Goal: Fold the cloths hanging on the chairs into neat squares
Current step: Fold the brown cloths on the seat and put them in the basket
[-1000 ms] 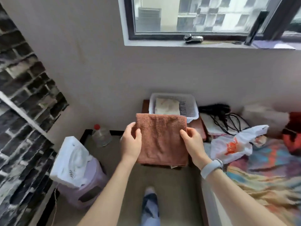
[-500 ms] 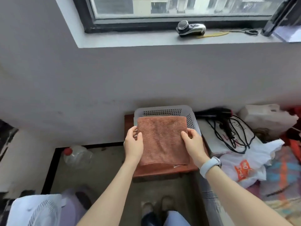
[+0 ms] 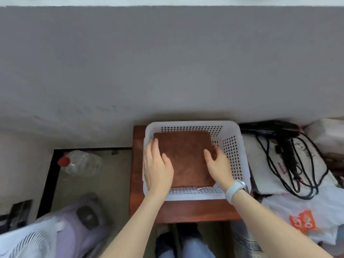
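Observation:
A brown terry cloth (image 3: 186,157), folded into a neat square, lies inside a white perforated plastic basket (image 3: 191,124). The basket stands on a red-brown wooden stool (image 3: 195,211) against the wall. My left hand (image 3: 158,168) grips the cloth's left edge, thumb on top and fingers down along the side. At the right edge, my right hand (image 3: 217,164), with a pale watch on its wrist, has its thumb on top and its fingers curled around the edge. Whatever lies under the cloth in the basket is hidden.
A clear bottle with a red cap (image 3: 80,162) lies on the floor left of the stool. A white fan (image 3: 28,241) sits at the lower left. On the right are a black hair dryer with a tangled cord (image 3: 275,131) and a white plastic bag (image 3: 301,216).
I have stepped close to the wall and looked down. Both hands have carried the folded brown cloth forward and lowered it into the basket, covering the pale cloth seen there before.

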Available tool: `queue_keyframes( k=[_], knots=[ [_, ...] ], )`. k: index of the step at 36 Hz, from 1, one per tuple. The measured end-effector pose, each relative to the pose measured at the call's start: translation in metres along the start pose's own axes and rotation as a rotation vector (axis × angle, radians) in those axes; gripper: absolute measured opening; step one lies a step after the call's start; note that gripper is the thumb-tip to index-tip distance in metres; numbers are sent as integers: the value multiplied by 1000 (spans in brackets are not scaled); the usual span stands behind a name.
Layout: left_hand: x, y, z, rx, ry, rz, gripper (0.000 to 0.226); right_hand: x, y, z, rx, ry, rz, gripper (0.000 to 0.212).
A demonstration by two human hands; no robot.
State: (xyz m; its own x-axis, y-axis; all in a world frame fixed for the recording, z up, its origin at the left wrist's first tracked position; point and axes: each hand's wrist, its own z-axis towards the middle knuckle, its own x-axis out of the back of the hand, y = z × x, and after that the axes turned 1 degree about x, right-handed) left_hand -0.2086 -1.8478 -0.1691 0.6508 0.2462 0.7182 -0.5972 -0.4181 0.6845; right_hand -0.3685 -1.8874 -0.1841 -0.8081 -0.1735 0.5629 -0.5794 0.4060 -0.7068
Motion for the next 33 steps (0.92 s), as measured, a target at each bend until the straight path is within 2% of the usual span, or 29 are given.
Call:
queue_keyframes(
  k=[2,4,6,8,12,15,18,25,33],
  knots=[
    [-10,-1,-3,-151,-29,93,45,-1,0,-3,157,164,-232,44],
    [-24,-10,1,-266,-97,249,47,-5,-1,-5,401,250,-453,44],
    [-35,-20,9,-301,-150,388,48,-13,-5,-2,584,176,-605,50],
    [-42,-29,21,-310,-158,490,50,-23,-5,8,647,80,-669,52],
    [-54,-43,31,-305,-161,538,52,-40,3,28,594,-38,-757,51],
    [-68,-50,32,-265,-144,564,53,-47,22,46,621,-90,-797,53],
    [-70,-49,29,-258,-108,565,54,-47,28,51,664,-88,-787,54],
    [-73,-50,29,-286,-96,591,57,-48,29,50,620,-106,-786,56],
    [-56,-32,31,-252,-165,642,55,-38,4,39,571,-116,-772,55]
  ],
)
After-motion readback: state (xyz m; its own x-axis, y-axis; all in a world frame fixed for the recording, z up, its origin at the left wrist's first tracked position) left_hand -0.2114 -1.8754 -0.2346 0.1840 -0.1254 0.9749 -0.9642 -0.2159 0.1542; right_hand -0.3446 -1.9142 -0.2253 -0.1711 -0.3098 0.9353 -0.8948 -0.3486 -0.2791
